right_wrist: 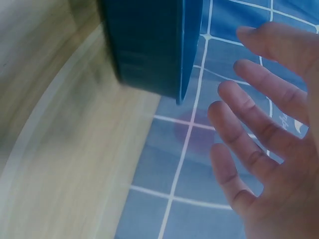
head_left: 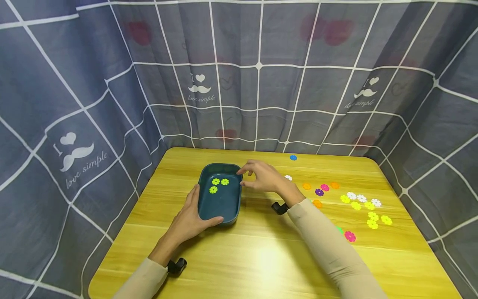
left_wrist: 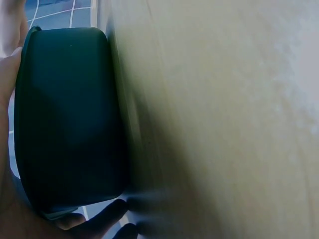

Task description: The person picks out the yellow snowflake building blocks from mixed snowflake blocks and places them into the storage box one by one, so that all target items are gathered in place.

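Observation:
A dark teal rectangular plastic box [head_left: 220, 207] stands on the wooden table, with a few yellow-green flower-shaped discs [head_left: 215, 182] on its floor near the far end. My left hand [head_left: 188, 220] grips the box at its near left corner, thumb along the near rim and fingers against the left wall. The left wrist view has the box's outer side [left_wrist: 70, 119] between thumb and fingers. By the right rim is my right hand [head_left: 263, 176], its fingers apart and slightly bent. In the right wrist view that hand [right_wrist: 269, 124] holds nothing, its fingers spread beside the box [right_wrist: 144, 45].
Loose flower-shaped discs lie across the table's right side: yellow ones [head_left: 356, 205], white ones [head_left: 361, 198], an orange one [head_left: 306, 186], a purple one [head_left: 319, 192] and pink ones [head_left: 349, 236]. A blue disc [head_left: 293, 158] lies near the far edge. Grey checked curtains [head_left: 239, 83] surround the table [head_left: 261, 257].

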Demonstrator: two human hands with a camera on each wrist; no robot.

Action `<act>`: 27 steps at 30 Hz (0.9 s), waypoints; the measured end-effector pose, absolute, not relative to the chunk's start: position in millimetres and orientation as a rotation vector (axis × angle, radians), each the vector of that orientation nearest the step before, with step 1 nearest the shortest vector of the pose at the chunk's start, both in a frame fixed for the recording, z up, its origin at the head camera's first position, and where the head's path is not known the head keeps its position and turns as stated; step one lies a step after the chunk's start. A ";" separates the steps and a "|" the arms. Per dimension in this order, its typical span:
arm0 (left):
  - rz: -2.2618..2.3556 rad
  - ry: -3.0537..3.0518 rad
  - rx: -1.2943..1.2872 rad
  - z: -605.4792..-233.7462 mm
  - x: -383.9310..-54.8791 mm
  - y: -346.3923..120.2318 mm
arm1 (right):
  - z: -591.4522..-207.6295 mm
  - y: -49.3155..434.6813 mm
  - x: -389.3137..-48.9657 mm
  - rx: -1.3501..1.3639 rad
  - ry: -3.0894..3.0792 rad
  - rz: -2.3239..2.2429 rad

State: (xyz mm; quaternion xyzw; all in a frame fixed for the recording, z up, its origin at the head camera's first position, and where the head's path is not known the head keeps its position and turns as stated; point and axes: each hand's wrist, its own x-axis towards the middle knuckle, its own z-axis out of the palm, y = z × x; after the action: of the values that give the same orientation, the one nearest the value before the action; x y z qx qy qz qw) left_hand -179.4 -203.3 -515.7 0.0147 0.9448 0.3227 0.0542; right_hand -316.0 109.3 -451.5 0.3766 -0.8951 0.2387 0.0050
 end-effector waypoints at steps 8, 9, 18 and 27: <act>0.998 2.881 0.042 -518.3 -180.1 -204.3 | -455.9 137.7 -303.3 1.094 -2.807 0.781; 1.000 2.884 0.045 -518.7 -180.2 -204.4 | -456.8 141.4 -301.3 1.080 -2.811 0.783; 0.995 2.885 0.054 -519.4 -179.3 -205.3 | -469.9 173.8 -284.8 0.965 -2.816 0.792; 0.988 2.885 0.059 -518.4 -179.3 -204.9 | -482.9 208.3 -270.1 0.885 -2.827 0.824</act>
State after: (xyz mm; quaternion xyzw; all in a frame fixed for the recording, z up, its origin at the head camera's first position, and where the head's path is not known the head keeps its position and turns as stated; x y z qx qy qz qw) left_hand -179.3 -204.9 -518.4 0.0194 0.9449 0.3235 0.0459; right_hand -270.1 208.3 -482.9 0.2877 -0.9189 0.2677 0.0336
